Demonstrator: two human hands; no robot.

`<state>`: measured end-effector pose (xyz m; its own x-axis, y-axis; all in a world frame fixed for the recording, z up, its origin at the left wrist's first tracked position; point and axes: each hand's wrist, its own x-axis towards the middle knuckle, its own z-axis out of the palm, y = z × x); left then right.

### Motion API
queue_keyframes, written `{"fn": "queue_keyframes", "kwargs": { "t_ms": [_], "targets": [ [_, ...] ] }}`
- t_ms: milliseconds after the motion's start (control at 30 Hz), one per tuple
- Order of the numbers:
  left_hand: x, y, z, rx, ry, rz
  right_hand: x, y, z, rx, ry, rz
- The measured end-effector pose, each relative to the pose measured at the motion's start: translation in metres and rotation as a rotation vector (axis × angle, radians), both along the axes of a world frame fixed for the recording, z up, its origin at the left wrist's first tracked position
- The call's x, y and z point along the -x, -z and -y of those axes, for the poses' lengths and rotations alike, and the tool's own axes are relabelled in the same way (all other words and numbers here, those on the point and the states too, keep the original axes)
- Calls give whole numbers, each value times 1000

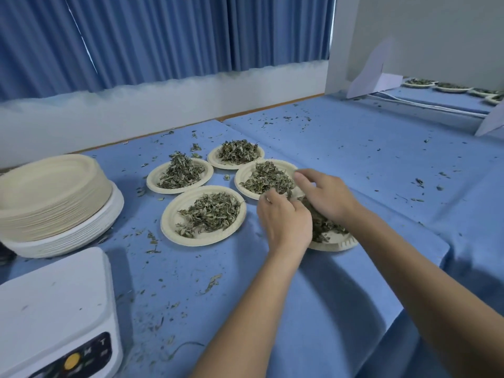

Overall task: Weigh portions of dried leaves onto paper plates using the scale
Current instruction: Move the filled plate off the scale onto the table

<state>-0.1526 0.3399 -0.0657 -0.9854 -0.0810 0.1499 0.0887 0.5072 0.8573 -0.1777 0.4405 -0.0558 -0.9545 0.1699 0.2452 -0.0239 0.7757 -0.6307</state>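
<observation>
Several paper plates heaped with dried leaves lie on the blue cloth. One plate (336, 242) sits nearest me, mostly hidden under my hands, its leaves (323, 225) showing between them. My left hand (285, 223) rests on its left side, fingers curled at the leaves. My right hand (323, 193) lies over its far side, fingers bent and touching the neighbouring plate (246, 173). Whether either hand grips the plate or leaves is hidden. The white scale (54, 309) stands at the lower left with a bare platform.
A tall stack of unused paper plates (51, 197) stands at the left. Three more filled plates (203, 214) (180, 174) (236, 154) lie between stack and hands. Leaf crumbs litter the cloth. A white partition (381, 36) and more filled plates (450, 87) are at the far right.
</observation>
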Motion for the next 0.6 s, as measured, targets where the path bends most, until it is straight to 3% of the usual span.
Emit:
{"fn": "queue_keyframes", "kwargs": {
  "t_ms": [167,367,600],
  "targets": [
    [2,-23,66,-34,-75,-65,6,-18,77,29,-176,-41],
    [-15,-39,192,-25,-317,-141,-4,-34,194,133,-385,-79],
    [-75,-40,353,113,-575,-186,-37,-21,350,253,-647,-45]
  ]
}}
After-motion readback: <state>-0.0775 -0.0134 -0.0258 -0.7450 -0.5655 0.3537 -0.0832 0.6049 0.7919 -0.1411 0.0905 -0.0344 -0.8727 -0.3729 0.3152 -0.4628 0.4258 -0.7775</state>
